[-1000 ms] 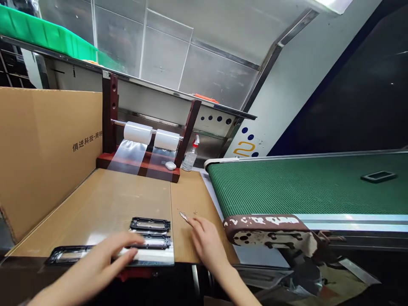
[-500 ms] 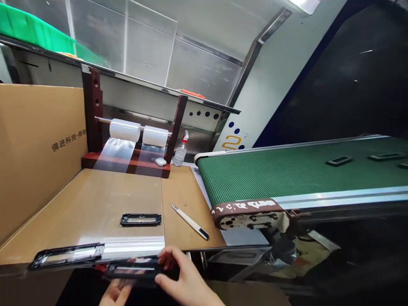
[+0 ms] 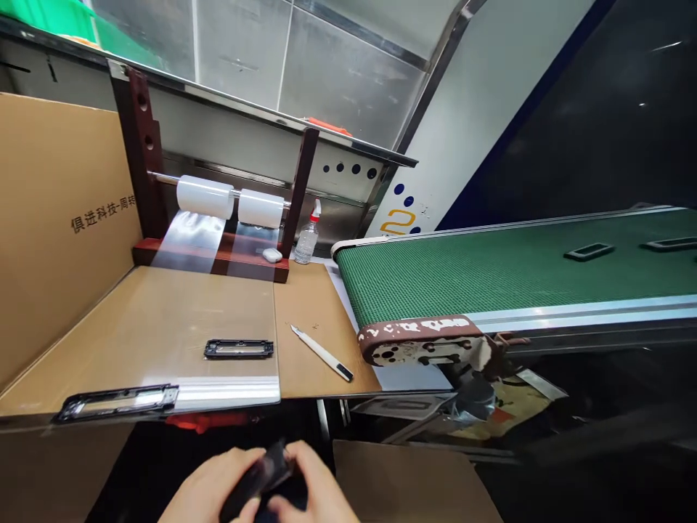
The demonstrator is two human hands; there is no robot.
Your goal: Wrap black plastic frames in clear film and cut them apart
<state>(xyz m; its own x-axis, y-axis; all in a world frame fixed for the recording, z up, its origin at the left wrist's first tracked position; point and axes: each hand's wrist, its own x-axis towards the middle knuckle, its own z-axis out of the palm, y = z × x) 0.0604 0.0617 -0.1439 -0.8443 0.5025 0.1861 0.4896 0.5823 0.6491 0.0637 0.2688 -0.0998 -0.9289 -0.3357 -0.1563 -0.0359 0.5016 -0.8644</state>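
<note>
Both of my hands are low at the bottom edge, below the table's front. My left hand (image 3: 210, 490) and my right hand (image 3: 313, 490) together grip one black plastic frame part (image 3: 255, 479), tilted between them. On the cardboard-covered table (image 3: 163, 319) lie two more black frames, one in the middle (image 3: 238, 349) and one at the front left edge (image 3: 115, 402). A white craft knife (image 3: 321, 353) lies to the right of them.
A wooden stand with two rolls of clear film (image 3: 229, 200) is at the back, with a spray bottle (image 3: 306, 240) beside it. A green conveyor belt (image 3: 490, 272) at right carries black frames (image 3: 589, 251). A cardboard wall (image 3: 49, 232) stands at left.
My left hand took a black frame off the table and my right hand let go of the knife. Both hands dropped below the table edge, holding that frame. Parts on the belt moved closer.
</note>
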